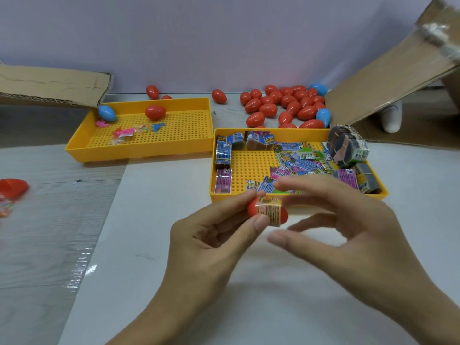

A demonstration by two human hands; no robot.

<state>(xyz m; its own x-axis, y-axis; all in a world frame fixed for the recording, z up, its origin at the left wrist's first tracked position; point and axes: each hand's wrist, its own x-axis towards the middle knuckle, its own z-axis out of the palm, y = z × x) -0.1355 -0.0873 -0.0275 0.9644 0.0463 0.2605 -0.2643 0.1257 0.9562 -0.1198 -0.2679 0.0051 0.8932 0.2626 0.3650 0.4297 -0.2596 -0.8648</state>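
Observation:
My left hand (pixel 211 235) pinches a red plastic egg half (pixel 253 207) between thumb and fingers, with a small folded printed packet (pixel 270 210) sitting in it. My right hand (pixel 348 220) hovers just to the right of the egg half, fingers spread and blurred, touching nothing that I can make out. Both hands are in front of the near edge of a yellow tray (pixel 249 160) that holds several printed packets (pixel 298 158) and banded bundles (pixel 347 145).
A second yellow tray (pixel 174 145) at the back left holds a blue egg (pixel 107 113), a red egg (pixel 155 112) and small toys (pixel 124 133). Several red eggs (pixel 281 105) lie behind. Cardboard flaps (pixel 388 83) rise at both sides. A red egg half (pixel 12 188) lies far left.

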